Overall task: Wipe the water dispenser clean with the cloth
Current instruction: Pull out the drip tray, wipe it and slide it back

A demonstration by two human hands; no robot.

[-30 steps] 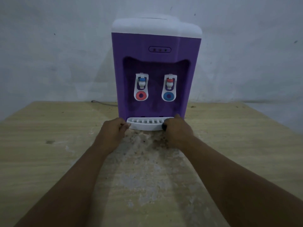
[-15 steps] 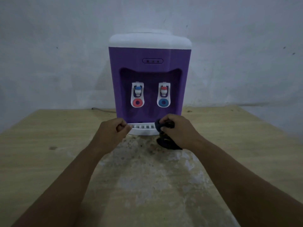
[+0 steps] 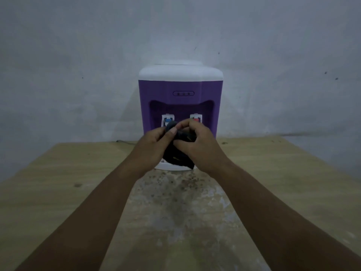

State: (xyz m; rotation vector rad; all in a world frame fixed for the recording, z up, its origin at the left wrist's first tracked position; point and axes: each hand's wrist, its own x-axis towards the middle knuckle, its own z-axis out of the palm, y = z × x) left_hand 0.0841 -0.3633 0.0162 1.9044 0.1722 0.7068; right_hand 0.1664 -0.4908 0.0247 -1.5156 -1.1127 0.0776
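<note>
Cloth (image 3: 176, 156): dark, bunched, held up between both hands in front of the lower face of the water dispenser (image 3: 179, 85). Its lower end hangs over the white drip tray (image 3: 166, 166); contact with the tray cannot be told.

Left hand (image 3: 154, 141): fingers curled, thumb pressed on the cloth's upper left part, gripping it.

Right hand (image 3: 197, 142): fingers curled over the top of the cloth, gripping it from the right. The two hands are close together, fingertips touching or nearly so.

Dispenser: purple body, white top (image 3: 180, 72), upright at the far middle of the table (image 3: 273, 182), back near the wall (image 3: 78, 55). Front recess holds two taps: blue tap (image 3: 167, 119) on the left, partly hidden by the cloth; red tap (image 3: 196, 119) just above the right hand. Small oval indicator panel (image 3: 183, 93) above the recess.

Table: pale wood, with a worn grey speckled patch (image 3: 175, 202) running from the drip tray toward the camera, between the forearms. Dark cable (image 3: 125, 142) lies on the table at the dispenser's left rear. Wall grey, a few dark specks
</note>
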